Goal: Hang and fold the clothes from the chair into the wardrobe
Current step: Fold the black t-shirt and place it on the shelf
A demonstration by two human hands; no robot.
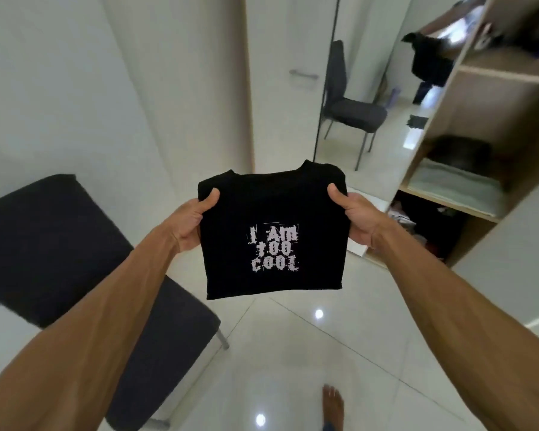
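Your left forearm (100, 312) and right forearm (448, 306) run up from the bottom corners, and both hands are closed on cloth: your left hand (190, 219) pinches the upper left edge of the folded black T-shirt (271, 213), thumb on top, fingers curled beneath; your right hand (355, 216) grips the upper right edge the same way. The T-shirt hangs in the air between them, print facing you, collar away from you, above the glossy floor (324, 353) — not yet in the wardrobe (511, 76), which stands open off to your right; the chair (75, 244) sits down at your left.

Folding looks done, I'd judge; shelving remains, and that is where it could come undone. You hold only the top edge, so the lower layers hang loose; swing round too briskly and they may slip apart, costing you the fold. The shelf with the pale folded stack (458, 185) also carries a dark bundle (461, 154) behind it; push the shirt in low and its front edge could catch the shelf lip or shove the stack askew — lift it over and set it down flat. Mind your bare foot (333, 402) on that shiny tile when you turn.
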